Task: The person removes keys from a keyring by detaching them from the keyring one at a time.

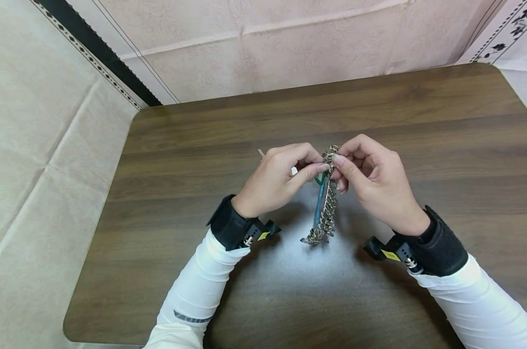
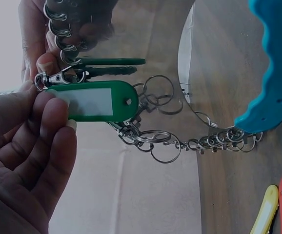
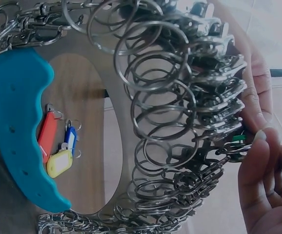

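A metal plate (image 2: 155, 36) with a wavy blue handle (image 3: 16, 126) stands on edge between the hands. Metal snap hooks and split rings (image 3: 153, 58) line its rim. At the plate's upper end my left hand (image 1: 285, 174) pinches a green key tag (image 2: 92, 101) with a white label, thumb and forefinger at the tag's small ring. Opposite it, my right hand (image 1: 372, 174) pinches a snap hook (image 2: 65, 77) on the rim between thumb and fingers. Hook and tag ring meet right at the fingertips, partly hidden by them.
Through the plate's opening, a red key tag (image 3: 47, 134), a yellow key tag (image 3: 59, 163) and a blue key tag (image 3: 71, 140) lie on the wooden table (image 1: 180, 252). A pale patterned cloth (image 1: 289, 48) hangs behind the table's far edge.
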Demonstrator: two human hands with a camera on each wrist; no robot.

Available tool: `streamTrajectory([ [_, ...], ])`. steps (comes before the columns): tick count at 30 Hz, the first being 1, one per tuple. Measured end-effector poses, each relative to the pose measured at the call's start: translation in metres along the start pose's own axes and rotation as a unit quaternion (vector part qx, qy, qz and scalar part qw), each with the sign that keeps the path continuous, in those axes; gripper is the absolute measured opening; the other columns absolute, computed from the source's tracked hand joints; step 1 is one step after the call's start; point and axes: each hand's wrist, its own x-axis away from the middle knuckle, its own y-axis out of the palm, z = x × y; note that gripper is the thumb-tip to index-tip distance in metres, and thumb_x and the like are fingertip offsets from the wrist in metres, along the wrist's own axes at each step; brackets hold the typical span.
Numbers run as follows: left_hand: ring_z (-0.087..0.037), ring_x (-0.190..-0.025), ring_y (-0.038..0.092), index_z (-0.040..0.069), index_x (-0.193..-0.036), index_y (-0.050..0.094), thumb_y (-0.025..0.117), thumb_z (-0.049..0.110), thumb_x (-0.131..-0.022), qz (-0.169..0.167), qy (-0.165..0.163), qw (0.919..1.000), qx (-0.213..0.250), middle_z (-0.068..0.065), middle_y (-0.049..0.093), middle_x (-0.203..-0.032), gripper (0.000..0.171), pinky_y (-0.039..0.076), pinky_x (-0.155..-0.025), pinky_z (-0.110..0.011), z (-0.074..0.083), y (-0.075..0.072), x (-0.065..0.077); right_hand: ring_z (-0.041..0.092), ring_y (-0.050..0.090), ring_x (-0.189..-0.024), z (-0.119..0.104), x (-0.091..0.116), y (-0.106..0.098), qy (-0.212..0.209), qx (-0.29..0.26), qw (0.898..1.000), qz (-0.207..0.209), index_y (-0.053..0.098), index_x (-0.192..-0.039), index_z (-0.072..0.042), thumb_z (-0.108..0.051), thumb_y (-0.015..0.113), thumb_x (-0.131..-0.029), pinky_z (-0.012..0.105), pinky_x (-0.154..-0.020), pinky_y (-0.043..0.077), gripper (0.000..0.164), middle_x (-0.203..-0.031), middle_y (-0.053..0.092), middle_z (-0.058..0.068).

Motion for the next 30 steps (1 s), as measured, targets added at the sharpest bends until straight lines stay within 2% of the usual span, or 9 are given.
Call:
streamTrajectory([
  [5,-0.006,-0.072,0.054,0.005,-0.093,0.068,0.067,0.013,-0.098,0.002,-0.001,1.0,-0.002,0.0,0.065,-0.083,0.009,0.045,-0.065,-0.021,0.0004,0.0008,0.0001,0.013,0.057,-0.054,0.0006,0.0002,-0.0004,0.002,-0.009,1.0,0.0,0.059,-0.092,0.01,0.004,0.06,-0.097,0.022,-0.052,0.049,0.008,-0.07,0.062,0.008],
  [12,-0.009,-0.074,0.053,0.003,-0.095,0.067,0.065,0.01,-0.099,0.023,0.031,0.999,-0.021,-0.004,0.063,-0.084,0.009,0.044,-0.064,-0.021,-0.0015,0.0011,0.0005,0.014,0.058,-0.056,-0.0009,0.0,-0.0007,0.004,-0.009,1.0,-0.011,0.06,-0.092,0.009,0.002,0.061,-0.098,0.022,-0.053,0.051,0.008,-0.072,0.062,0.008],
  [24,-0.008,-0.075,0.053,0.003,-0.096,0.067,0.063,0.011,-0.1,0.039,0.064,0.9967,-0.033,-0.003,0.061,-0.086,0.01,0.044,-0.063,-0.019,-0.0038,0.0005,0.0008,0.014,0.055,-0.055,-0.0025,0.0,-0.002,-0.011,0.056,0.998,-0.026,0.065,-0.096,0.001,0.003,0.06,-0.098,0.022,-0.053,0.047,0.006,-0.072,0.061,0.003],
  [30,-0.008,-0.074,0.053,0.002,-0.095,0.066,0.063,0.01,-0.1,0.042,0.068,0.9964,-0.03,-0.003,0.061,-0.085,0.01,0.046,-0.063,-0.019,-0.0019,-0.0002,0.0011,0.014,0.053,-0.055,-0.0033,-0.0003,-0.0039,-0.008,0.073,0.997,-0.032,0.066,-0.095,-0.003,0.001,0.06,-0.099,0.022,-0.052,0.047,0.008,-0.073,0.06,0.001],
])
